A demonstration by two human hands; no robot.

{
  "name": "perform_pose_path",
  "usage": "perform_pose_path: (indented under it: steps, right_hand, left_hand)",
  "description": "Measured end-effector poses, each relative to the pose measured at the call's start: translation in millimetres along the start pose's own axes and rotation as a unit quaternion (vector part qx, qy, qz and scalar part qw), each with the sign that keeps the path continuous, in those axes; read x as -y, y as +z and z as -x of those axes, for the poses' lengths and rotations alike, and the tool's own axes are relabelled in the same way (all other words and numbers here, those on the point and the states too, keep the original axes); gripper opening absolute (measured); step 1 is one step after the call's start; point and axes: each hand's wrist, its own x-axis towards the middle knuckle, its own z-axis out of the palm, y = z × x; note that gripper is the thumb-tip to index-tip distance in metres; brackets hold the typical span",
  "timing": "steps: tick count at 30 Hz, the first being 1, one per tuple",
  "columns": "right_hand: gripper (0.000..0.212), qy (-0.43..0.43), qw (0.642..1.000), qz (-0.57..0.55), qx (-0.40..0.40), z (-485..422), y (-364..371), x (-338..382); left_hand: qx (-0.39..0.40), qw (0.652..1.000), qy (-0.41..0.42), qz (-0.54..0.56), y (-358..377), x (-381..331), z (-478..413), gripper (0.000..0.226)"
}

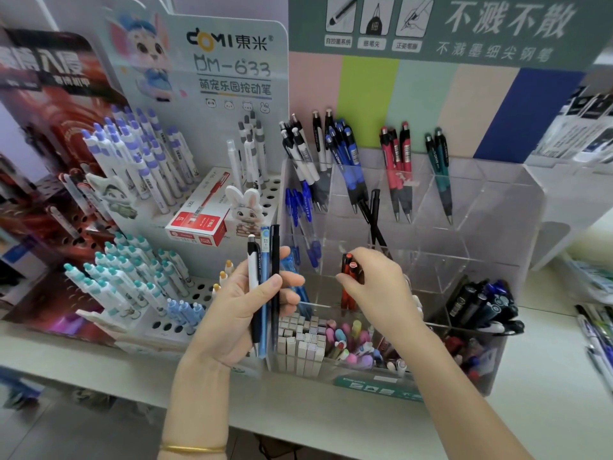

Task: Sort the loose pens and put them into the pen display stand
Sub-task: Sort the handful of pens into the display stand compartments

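**Q:** Firstly, what did each grip hold?

**A:** The right hand point(374, 287) pinched the red pens point(348, 268), seemingly two, by their upper ends, with thumb and fingers curled round them. The left hand point(242, 313) clasped three pens upright: a white pen point(253, 273), a blue pen point(264, 260) and a black pen point(275, 257).

**Q:** Where did the red pens stand?

**A:** They stood tips down, partly inside a middle compartment of the clear stand point(497, 200), their barrels showing through its front wall. Whether the tips touched the floor could not be told.

**Q:** How was the step best done?

**A:** Judged from this view: keep the pair upright, lower them until they rest, then loosen the fingers without knocking the leaning black pens point(374, 210) just behind. Other red pens stood in the back row point(398, 161), so the colour grouping deserved a check.
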Motion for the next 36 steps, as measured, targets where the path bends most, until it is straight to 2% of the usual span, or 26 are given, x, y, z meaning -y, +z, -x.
perform_pose_path:
  steps: [2,5,7,9,12,14,16,17,20,23,25,27,29,31,33,36]
  right_hand:
    - [0.011,0.013,0.999,0.037,0.028,-2.1,6.0,3.2]
    - [0.022,0.032,0.994,0.088,0.056,-5.3,16.8,7.1]
    - [0.025,0.044,0.994,0.084,0.062,-6.4,22.3,7.7]
    - [0.023,0.052,0.995,0.059,0.062,-5.9,25.0,7.2]
    - [0.023,0.064,0.996,0.031,0.050,0.5,23.8,5.4]
    - [0.023,0.043,0.999,0.021,-0.006,4.5,19.6,5.7]
    - [0.015,-0.003,0.996,-0.048,-0.078,7.0,10.8,14.7]
    - [0.012,-0.022,0.990,-0.106,-0.090,6.6,6.4,21.8]
    - [0.009,-0.030,0.959,-0.282,-0.017,1.1,-3.8,45.1]
    - [0.008,-0.002,0.945,-0.321,0.071,-7.5,-6.4,55.6]
    - [0.008,0.005,0.935,-0.347,0.073,-11.5,-7.6,57.0]
    - [0.005,0.013,0.912,-0.410,0.010,-14.6,-11.3,58.3]
    - [0.006,0.026,0.876,-0.471,-0.097,-17.7,-18.0,57.7]
    - [0.008,0.023,0.852,-0.482,-0.203,-19.3,-24.2,54.0]
    - [0.011,-0.001,0.860,-0.440,-0.259,-16.8,-24.0,50.0]
    - [0.015,-0.031,0.881,-0.374,-0.287,-8.7,-12.1,45.8]
  left_hand:
    - [0.002,1.000,-0.003,-0.009,1.5,0.7,0.0,0.050]
    - [0.019,1.000,0.001,-0.013,0.0,1.4,-0.7,0.063]
    - [0.020,1.000,0.010,0.008,-2.3,1.5,-1.1,0.067]
    - [0.013,0.999,0.017,0.024,-3.6,0.2,-0.1,0.061]
    - [0.001,1.000,0.015,0.013,-7.2,-0.9,2.6,0.038]
    - [0.017,1.000,0.017,-0.003,-9.0,0.2,3.1,0.043]
    - [0.027,0.999,0.013,-0.016,-8.5,2.4,2.7,0.057]
    - [0.031,0.999,0.008,-0.020,-7.5,3.7,2.2,0.059]
    - [0.066,0.997,-0.013,-0.023,-4.4,5.2,1.2,0.048]
    - [0.102,0.994,-0.029,-0.035,-2.3,4.8,2.0,0.037]
    - [0.105,0.993,-0.034,-0.048,-1.5,4.2,2.5,0.039]
    - [0.084,0.993,-0.035,-0.076,-2.4,3.2,3.2,0.041]
    - [0.037,0.992,-0.040,-0.115,-4.1,1.8,4.8,0.033]
    - [-0.020,0.989,-0.039,-0.140,-7.1,0.5,6.1,0.024]
    - [-0.065,0.987,-0.030,-0.142,-9.3,-1.2,7.1,0.024]
    - [-0.099,0.986,-0.015,-0.133,-7.8,-3.5,6.3,0.023]
